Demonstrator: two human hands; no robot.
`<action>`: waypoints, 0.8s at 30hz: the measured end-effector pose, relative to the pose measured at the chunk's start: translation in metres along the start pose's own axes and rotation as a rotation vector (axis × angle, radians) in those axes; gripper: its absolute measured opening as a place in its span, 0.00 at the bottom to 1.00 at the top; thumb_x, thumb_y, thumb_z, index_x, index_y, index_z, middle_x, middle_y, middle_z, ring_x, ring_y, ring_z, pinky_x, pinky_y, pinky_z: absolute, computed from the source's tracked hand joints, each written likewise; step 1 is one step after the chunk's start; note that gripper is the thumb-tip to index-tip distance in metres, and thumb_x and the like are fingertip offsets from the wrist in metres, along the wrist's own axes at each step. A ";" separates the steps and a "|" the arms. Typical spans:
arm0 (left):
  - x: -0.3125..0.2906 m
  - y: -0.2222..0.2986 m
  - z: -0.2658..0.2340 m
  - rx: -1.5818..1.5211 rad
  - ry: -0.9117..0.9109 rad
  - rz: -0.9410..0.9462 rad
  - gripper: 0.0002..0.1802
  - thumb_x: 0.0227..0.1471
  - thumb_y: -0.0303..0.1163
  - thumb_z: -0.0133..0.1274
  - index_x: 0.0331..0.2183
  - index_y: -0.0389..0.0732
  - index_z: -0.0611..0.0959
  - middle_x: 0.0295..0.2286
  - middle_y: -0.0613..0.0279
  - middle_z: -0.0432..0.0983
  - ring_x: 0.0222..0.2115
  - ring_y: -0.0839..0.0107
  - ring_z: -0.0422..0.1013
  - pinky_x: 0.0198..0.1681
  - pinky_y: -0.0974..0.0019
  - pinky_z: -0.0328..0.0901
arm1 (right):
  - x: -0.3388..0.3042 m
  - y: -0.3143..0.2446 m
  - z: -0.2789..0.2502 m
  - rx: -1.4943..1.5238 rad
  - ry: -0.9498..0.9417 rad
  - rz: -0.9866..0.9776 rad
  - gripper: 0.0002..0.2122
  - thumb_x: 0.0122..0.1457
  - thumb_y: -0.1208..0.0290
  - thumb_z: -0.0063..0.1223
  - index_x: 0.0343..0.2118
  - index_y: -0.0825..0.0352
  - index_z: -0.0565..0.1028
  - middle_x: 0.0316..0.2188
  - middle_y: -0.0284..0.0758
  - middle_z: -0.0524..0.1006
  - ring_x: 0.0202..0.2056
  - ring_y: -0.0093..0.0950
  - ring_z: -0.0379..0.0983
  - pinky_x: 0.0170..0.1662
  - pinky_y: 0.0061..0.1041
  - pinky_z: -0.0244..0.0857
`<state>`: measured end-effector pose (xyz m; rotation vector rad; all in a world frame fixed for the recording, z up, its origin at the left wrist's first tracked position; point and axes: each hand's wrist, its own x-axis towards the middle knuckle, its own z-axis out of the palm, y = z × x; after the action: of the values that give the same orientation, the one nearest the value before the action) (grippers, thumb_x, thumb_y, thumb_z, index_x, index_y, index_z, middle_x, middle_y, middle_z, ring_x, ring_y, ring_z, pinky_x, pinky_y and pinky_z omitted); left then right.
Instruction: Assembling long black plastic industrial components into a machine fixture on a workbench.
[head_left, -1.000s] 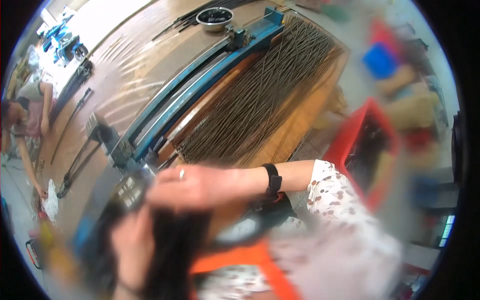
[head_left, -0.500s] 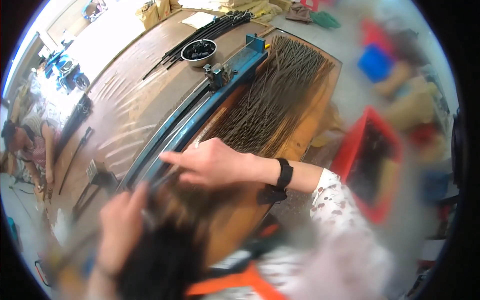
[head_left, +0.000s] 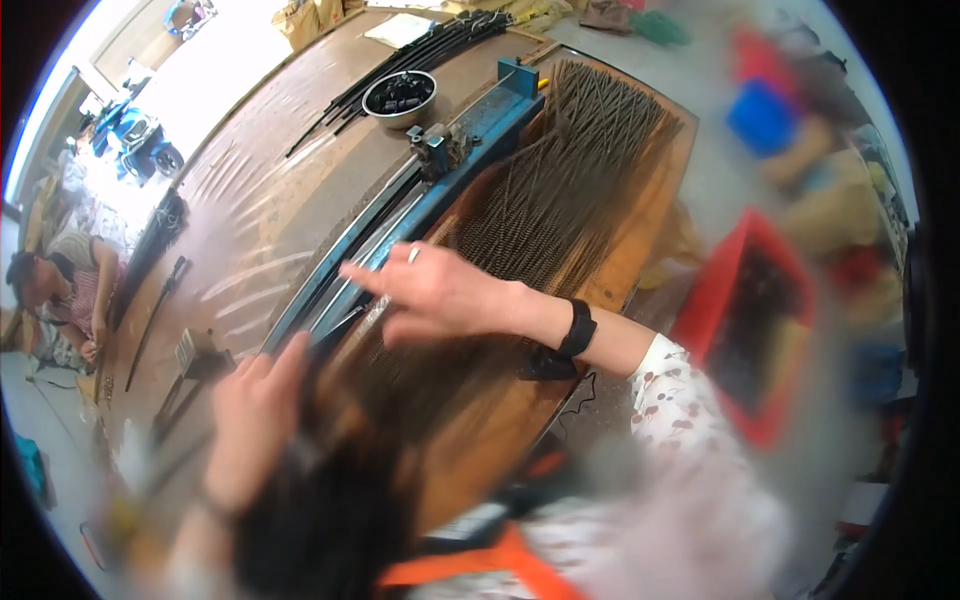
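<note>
A long blue metal fixture (head_left: 480, 135) with a narrow channel runs diagonally across the table. My right hand (head_left: 435, 290), with a ring and a black wristband, hovers over its near part. Its index finger stretches toward the channel, the thumb sits apart below, and I see nothing held. My left hand (head_left: 255, 405) is at the fixture's near end, fingers drawn together and partly blurred; whatever is between them cannot be made out. Right of the fixture, many thin dark ridged rods (head_left: 530, 210) lie in a wooden tray (head_left: 625, 265). Dark hair blurs the lower foreground.
A metal bowl (head_left: 400, 118) of small black parts stands beyond the fixture, near a bundle of black rods (head_left: 440, 55). A metal block on a stand (head_left: 198, 355) is at left. A person (head_left: 75, 285) works at the far left. A red bin (head_left: 755, 330) stands at right.
My right hand has moved slightly up and to the right along the fixture. My left hand has shifted a little upward. The view has moved slightly.
</note>
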<state>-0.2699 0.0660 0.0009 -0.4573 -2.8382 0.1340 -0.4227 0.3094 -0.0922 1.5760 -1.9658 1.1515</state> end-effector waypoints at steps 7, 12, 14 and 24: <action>-0.032 -0.016 -0.016 0.037 -0.018 -0.114 0.20 0.49 0.26 0.56 0.46 0.48 0.83 0.20 0.58 0.68 0.23 0.59 0.69 0.25 0.56 0.63 | -0.012 0.013 0.012 0.162 0.058 0.098 0.13 0.54 0.64 0.64 0.40 0.62 0.81 0.24 0.30 0.74 0.33 0.30 0.70 0.39 0.30 0.61; -0.040 -0.005 -0.029 0.038 0.001 -0.079 0.21 0.47 0.23 0.56 0.45 0.47 0.83 0.20 0.58 0.67 0.23 0.58 0.68 0.26 0.56 0.63 | 0.010 -0.027 0.027 0.124 0.196 -0.054 0.12 0.50 0.68 0.66 0.39 0.59 0.82 0.21 0.28 0.72 0.29 0.28 0.70 0.35 0.28 0.61; -0.059 -0.020 -0.038 0.049 0.105 -0.151 0.21 0.46 0.22 0.56 0.45 0.44 0.83 0.20 0.58 0.66 0.24 0.58 0.67 0.27 0.56 0.63 | 0.000 -0.007 0.014 0.045 0.141 0.048 0.17 0.51 0.69 0.65 0.47 0.57 0.81 0.18 0.31 0.73 0.23 0.28 0.71 0.29 0.28 0.63; -0.084 -0.018 -0.042 -0.005 0.092 -0.156 0.19 0.45 0.20 0.56 0.43 0.43 0.82 0.22 0.58 0.68 0.24 0.57 0.68 0.26 0.56 0.63 | 0.031 -0.063 0.078 0.150 0.107 0.007 0.24 0.56 0.58 0.62 0.55 0.61 0.75 0.21 0.36 0.77 0.21 0.32 0.75 0.24 0.29 0.67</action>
<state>-0.1871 0.0237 0.0229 -0.2358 -2.7708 0.0734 -0.3577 0.2264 -0.0940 1.5451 -1.8563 1.3850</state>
